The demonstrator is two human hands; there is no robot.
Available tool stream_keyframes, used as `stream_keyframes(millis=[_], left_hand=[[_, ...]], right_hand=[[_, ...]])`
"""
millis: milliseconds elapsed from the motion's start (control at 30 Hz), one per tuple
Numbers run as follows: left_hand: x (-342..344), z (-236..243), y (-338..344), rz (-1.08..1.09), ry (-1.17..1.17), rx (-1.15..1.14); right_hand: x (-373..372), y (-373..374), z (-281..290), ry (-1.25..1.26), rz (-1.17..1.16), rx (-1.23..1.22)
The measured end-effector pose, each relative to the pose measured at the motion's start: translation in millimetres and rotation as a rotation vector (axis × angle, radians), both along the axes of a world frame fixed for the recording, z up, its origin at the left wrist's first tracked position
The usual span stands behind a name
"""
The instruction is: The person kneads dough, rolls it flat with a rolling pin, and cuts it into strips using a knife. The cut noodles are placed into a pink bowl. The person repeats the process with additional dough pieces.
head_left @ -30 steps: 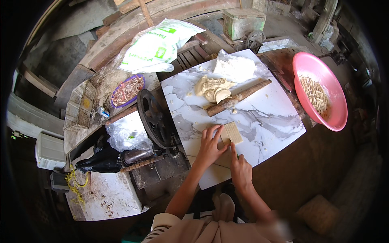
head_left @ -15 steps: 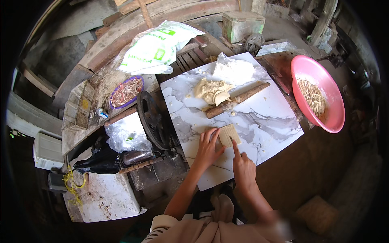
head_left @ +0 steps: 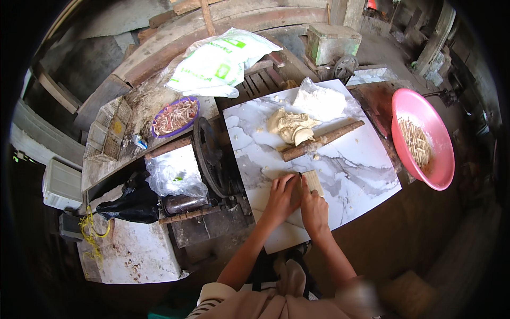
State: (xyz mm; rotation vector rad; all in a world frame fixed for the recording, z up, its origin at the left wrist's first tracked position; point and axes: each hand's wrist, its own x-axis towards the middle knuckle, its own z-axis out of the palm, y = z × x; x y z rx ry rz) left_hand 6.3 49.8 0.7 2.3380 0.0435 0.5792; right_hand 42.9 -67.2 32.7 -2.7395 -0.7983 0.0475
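A small flat rectangle of pale dough [head_left: 315, 181] lies on the marble-patterned board in front of me. My left hand [head_left: 283, 198] presses at its left side, fingers bent and close together, covering part of it. My right hand [head_left: 315, 212] is closed on a thin dark-bladed knife [head_left: 300, 175]. Most of the blade is hidden between my hands, and its tip shows at the dough's far edge. Beyond the dough, a worn wooden rolling pin [head_left: 324, 141] lies slantwise, touching a lump of soft dough [head_left: 289, 125]. A clear bag of white powder [head_left: 319, 101] sits behind.
The patterned board [head_left: 366, 175] carries scattered crumbs. To its right stands a pink basin [head_left: 449, 154] of cut dough strips. At left are a dark handwheel [head_left: 204, 159], a plastic bag [head_left: 175, 178] and a purple basket [head_left: 189, 123] holding reddish-white pieces. A white sack [head_left: 212, 66] lies farther back.
My hands have come together over the dough. My left fingers, spread before, are now bent and closer; my right hand has moved up beside them. The whole view has shifted slightly.
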Motion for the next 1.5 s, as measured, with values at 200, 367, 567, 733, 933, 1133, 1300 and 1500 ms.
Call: stream_keyframes(millis=[200, 367, 567, 733, 933, 1133, 1300, 1500], left_hand=[[0.4, 2.3, -0.7, -0.005, -0.008, -0.013], [-0.8, 5.0, -0.8, -0.023, 0.001, -0.042], [-1.8, 2.1, -0.3, -0.031, 0.016, -0.071], [-1.2, 2.9, -0.5, -0.033, 0.031, -0.051], [-1.4, 2.2, 0.4, -0.036, 0.014, 0.01], [-1.0, 0.4, -0.3, -0.036, 0.009, -0.011], [-1.3, 0.9, 0.9, -0.034, 0.018, 0.033], [0.0, -0.7, -0.8, -0.034, 0.001, 0.014]], right_hand=[[-0.1, 0.8, 3.5, 0.0, -0.017, -0.016], [-1.6, 1.6, 1.3, -0.005, -0.026, -0.066], [-9.8, -1.3, 1.9, -0.02, -0.025, -0.091], [-14.5, -6.7, 2.3, -0.01, -0.024, -0.072], [-22.8, -13.0, 1.7, 0.001, -0.026, -0.039], [-33.5, -21.1, 2.7, -0.018, -0.024, -0.059], [-43.9, -29.1, -0.1, -0.03, -0.025, -0.09], [-57.4, -43.3, -0.6, -0.049, -0.029, -0.093]])
